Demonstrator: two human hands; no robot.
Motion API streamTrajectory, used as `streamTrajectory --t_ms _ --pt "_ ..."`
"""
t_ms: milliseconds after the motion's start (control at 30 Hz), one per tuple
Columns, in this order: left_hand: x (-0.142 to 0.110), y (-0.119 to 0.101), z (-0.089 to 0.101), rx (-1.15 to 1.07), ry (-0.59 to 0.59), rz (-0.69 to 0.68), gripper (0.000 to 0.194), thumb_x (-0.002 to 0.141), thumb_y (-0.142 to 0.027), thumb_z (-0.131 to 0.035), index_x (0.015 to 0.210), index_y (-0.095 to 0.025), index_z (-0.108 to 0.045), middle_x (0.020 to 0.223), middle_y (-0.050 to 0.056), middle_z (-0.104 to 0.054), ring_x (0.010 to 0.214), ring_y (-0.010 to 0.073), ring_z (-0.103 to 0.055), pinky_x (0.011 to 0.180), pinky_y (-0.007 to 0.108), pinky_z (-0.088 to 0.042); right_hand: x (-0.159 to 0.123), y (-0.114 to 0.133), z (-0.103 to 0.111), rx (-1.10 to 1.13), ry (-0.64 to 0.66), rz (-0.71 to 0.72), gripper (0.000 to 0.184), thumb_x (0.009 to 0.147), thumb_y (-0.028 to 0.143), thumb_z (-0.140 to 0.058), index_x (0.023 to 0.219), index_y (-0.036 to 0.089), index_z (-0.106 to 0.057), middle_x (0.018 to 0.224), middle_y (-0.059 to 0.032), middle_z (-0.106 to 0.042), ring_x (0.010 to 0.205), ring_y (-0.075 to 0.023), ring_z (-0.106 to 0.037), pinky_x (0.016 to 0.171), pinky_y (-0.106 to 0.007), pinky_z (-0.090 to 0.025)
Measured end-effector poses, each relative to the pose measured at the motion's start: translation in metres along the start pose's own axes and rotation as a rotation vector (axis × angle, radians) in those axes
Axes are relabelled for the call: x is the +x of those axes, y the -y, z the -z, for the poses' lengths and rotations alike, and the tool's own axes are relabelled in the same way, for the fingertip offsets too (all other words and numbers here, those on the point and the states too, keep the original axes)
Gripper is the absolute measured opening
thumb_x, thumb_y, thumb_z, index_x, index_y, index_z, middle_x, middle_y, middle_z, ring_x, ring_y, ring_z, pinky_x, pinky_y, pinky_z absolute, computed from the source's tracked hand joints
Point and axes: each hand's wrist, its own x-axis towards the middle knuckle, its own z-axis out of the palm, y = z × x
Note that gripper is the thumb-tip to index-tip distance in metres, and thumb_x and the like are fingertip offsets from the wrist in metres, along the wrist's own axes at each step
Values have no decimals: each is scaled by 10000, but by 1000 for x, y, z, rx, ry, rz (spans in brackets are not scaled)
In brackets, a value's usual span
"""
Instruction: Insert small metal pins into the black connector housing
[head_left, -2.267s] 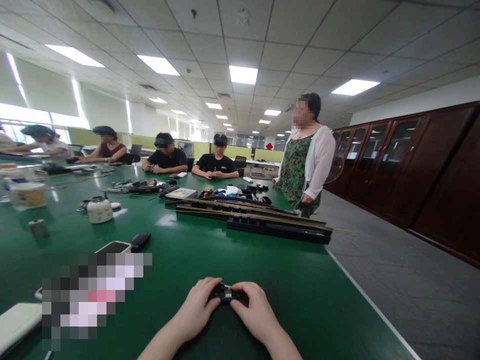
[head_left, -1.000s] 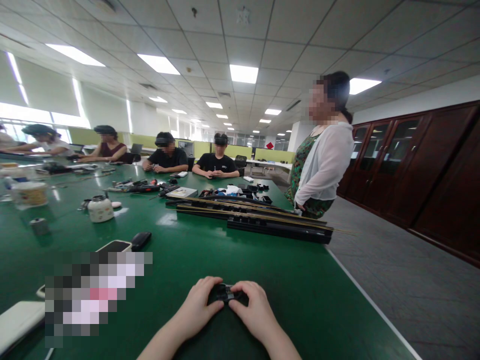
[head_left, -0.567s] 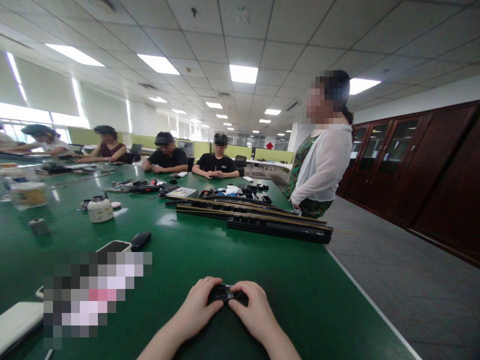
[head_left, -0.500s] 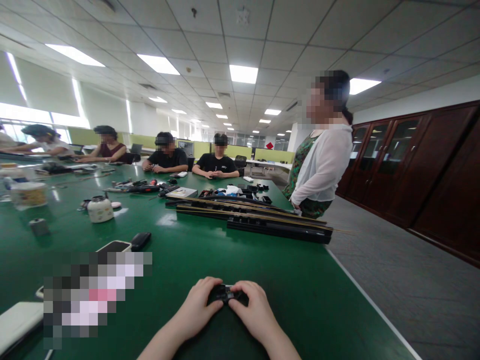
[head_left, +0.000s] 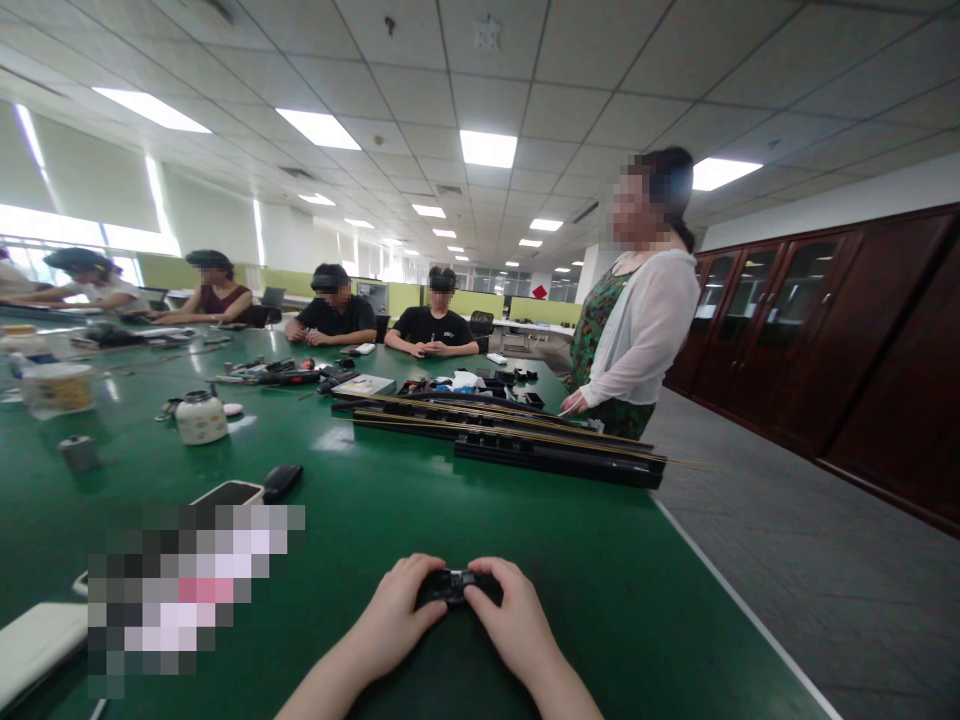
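A small black plastic part (head_left: 453,588) is held between my two hands just above the near part of the green table. My left hand (head_left: 401,605) is closed on its left end, thumb in front and fingers behind. On the right end my right hand (head_left: 511,605) is closed in the same way, its thumb near the middle of the part. Small details on the part's face are too fine to make out, and its ends are partly hidden by my fingers.
Beyond my hands lie long black rails (head_left: 559,465) with thin brass-coloured rods. To the left are a white jar (head_left: 201,418), a grey metal cylinder (head_left: 78,453), a black key-fob-like object (head_left: 283,483) and a phone (head_left: 229,494). A person (head_left: 637,300) stands by the table; others sit opposite.
My right thumb and fingers have shifted slightly on the black part; my left hand stays put. The standing person has moved a little left and reaches a hand over the table.
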Motion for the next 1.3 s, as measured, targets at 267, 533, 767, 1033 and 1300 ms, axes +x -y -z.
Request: streamTrajectory --t_ms 267,533,767,1033,1300 --pt "0 -2 1 -21 6 4 342 674 -201 -551 1015 -198 -564 1040 60 -613 1002 223 -529 904 347 -384 2 -3 0 36 -56 -22 253 753 278 -510 977 225 -615 981 -35 -656 976 -200 -587 878 -298 -436" --pt "-1 -9 4 7 26 38 343 669 -186 -552 1012 -203 -559 1063 60 -612 1017 219 -521 919 344 -378 5 -13 -1 148 -218 -7 296 743 328 -523 989 203 -630 969 -63 -671 946 -218 -610 867 -338 -465" --pt "-1 -8 4 5 26 27 348 674 -206 -545 1022 -202 -557 1060 62 -613 1014 228 -522 911 347 -373 7 -18 -1 163 -292 -21 326 758 373 -510 1007 199 -627 1003 -72 -669 967 -228 -608 872 -355 -470" --pt "0 -6 3 -9 23 21 353 679 -218 -547 1031 -197 -555 1061 64 -609 1014 227 -519 912 347 -370 9 -21 0 165 -336 -37 352 774 385 -490 1037 189 -616 1053 -88 -652 1007 -236 -589 897 -373 -457" --pt "0 -3 3 -12 23 25 363 682 -218 -544 1044 -189 -552 1076 71 -603 1031 229 -512 926 354 -363 8 -19 2 151 -379 -48 367 788 394 -470 1064 190 -599 1072 -88 -638 1021 -235 -577 903 -374 -454"
